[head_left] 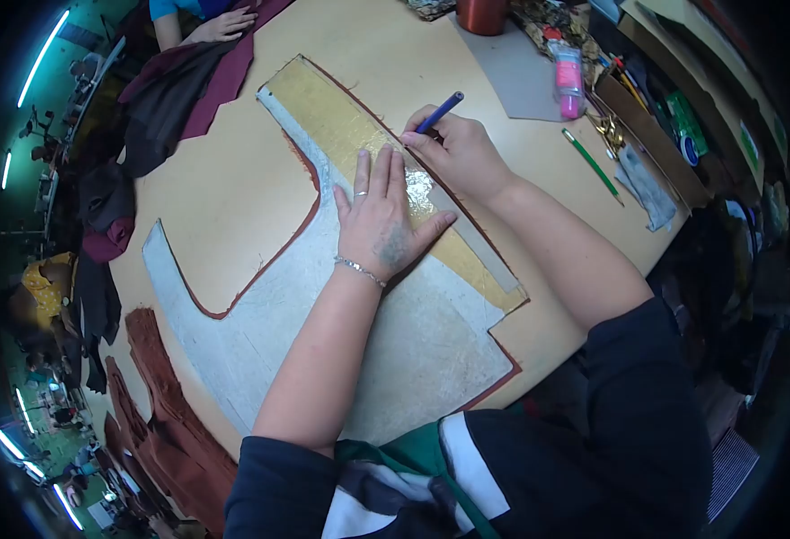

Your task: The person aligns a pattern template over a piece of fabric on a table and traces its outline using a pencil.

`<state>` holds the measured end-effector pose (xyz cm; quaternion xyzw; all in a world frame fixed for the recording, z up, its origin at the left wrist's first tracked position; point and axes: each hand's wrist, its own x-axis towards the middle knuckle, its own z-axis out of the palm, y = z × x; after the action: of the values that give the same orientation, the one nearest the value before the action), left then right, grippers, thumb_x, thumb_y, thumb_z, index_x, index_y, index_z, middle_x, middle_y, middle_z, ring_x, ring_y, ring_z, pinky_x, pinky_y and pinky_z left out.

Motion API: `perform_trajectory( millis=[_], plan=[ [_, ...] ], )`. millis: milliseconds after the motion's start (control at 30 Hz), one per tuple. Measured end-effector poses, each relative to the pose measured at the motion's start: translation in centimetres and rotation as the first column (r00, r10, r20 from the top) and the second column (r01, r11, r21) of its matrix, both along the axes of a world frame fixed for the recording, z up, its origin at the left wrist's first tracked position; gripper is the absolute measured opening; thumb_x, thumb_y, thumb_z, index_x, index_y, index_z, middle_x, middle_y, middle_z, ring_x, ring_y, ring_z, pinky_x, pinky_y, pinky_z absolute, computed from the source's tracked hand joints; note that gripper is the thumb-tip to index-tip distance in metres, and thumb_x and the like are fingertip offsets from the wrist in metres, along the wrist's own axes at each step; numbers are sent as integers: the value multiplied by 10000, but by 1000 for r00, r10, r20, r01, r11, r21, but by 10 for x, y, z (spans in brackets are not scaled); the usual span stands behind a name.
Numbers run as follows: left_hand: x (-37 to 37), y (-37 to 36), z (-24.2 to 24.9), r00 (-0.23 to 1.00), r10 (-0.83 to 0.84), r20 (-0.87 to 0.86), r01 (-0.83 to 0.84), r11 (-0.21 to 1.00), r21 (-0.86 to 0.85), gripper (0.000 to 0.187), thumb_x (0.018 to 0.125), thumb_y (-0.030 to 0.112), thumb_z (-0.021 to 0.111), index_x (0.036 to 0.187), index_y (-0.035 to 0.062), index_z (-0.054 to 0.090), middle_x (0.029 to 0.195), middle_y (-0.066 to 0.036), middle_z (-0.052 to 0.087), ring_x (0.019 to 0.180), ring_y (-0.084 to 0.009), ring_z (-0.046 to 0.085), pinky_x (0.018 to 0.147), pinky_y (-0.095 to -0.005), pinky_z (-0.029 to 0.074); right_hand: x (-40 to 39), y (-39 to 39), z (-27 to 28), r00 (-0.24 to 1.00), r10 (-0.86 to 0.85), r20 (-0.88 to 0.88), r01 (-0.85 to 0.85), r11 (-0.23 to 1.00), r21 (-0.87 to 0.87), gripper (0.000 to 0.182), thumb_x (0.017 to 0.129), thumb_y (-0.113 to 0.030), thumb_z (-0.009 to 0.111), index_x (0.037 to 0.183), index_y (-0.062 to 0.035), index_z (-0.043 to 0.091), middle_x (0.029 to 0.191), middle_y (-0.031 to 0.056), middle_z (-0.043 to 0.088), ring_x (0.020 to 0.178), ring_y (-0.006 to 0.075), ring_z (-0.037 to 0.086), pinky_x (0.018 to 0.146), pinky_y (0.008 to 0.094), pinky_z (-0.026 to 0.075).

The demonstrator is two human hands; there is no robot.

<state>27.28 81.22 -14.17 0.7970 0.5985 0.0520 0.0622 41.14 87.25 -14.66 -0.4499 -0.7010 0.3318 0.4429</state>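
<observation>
The pattern board [413, 332] lies across the middle of the frame, on fabric [501, 382] that juts past its edges, both on the table [242, 189]. The left hand [386, 207] rests on the board at centre; the right hand [467, 153], with a pen [440, 112] in it, is up and right, at the board's edge. Farther right lie a pencil [593, 166], then a rag [644, 184], with a tube [568, 76] above them. At upper left, a co-worker's hand [224, 27] lies on draped cloth [166, 112]; at lower left, more fabric pieces [175, 454] lie beside the board
</observation>
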Motion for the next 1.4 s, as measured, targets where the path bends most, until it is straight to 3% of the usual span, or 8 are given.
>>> perform_trajectory(
  millis=[233,367,500,700,800,967,1167,1400],
  plan=[
    [1,1,0,1000,6,0,-6,1000,3,959,675,683,496,1324,23,244,1373,-142,251,1296,-305,173,971,-582,177,18,-15,5,997,65,36,-65,998,6,182,777,-181,592,843,-14,560,676,146,585,626,280,583,594,337,454],
    [1,1,-2,1000,11,17,-12,1000,26,949,663,681,513,1309,24,284,1362,-142,272,1292,-298,186,975,-573,172,-12,33,-6,992,-2,129,-15,991,134,189,783,-181,587,857,-7,575,722,158,596,659,276,596,614,319,457],
    [1,1,-1,1000,13,16,-14,1000,28,936,659,683,516,1296,27,315,1364,-133,275,1291,-291,193,976,-569,172,-31,56,-2,985,-40,166,22,994,110,194,780,-190,589,860,-14,575,744,164,598,680,296,590,621,334,454],
    [-2,1,-4,998,19,54,-20,1000,24,992,615,711,531,1299,29,306,1365,-121,277,1290,-291,193,973,-576,172,31,-45,16,965,99,243,-102,995,-3,168,798,-185,578,846,-25,554,724,146,582,684,287,587,618,336,449],
    [-1,1,0,999,6,37,-6,1000,7,1108,529,765,545,1306,19,282,1367,-143,258,1291,-305,182,969,-591,168,53,-75,19,977,171,128,-161,983,-89,171,792,-184,584,827,-21,545,699,145,583,646,308,572,592,363,444],
    [-1,1,-1,1000,-7,-14,7,1000,-10,1181,480,795,543,1316,15,248,1377,-155,222,1298,-303,158,970,-596,162,21,-30,5,982,77,174,-92,993,78,150,807,-168,567,849,-25,552,708,144,583,646,278,585,596,324,450],
    [1,0,1,1000,3,-16,-4,999,-41,1186,489,790,543,1322,7,226,1381,-145,220,1300,-301,149,973,-592,160,1,-9,-3,983,-41,176,11,986,168,165,804,-182,563,839,-22,548,711,155,586,650,313,574,592,339,449],
    [1,1,3,999,14,-36,-16,998,-58,1191,507,774,543,1342,8,176,1397,-122,208,1309,-291,124,980,-592,159,67,-115,20,973,114,202,-97,991,-91,119,783,-135,592,810,-33,537,720,131,564,668,319,558,602,369,442]
  ],
)
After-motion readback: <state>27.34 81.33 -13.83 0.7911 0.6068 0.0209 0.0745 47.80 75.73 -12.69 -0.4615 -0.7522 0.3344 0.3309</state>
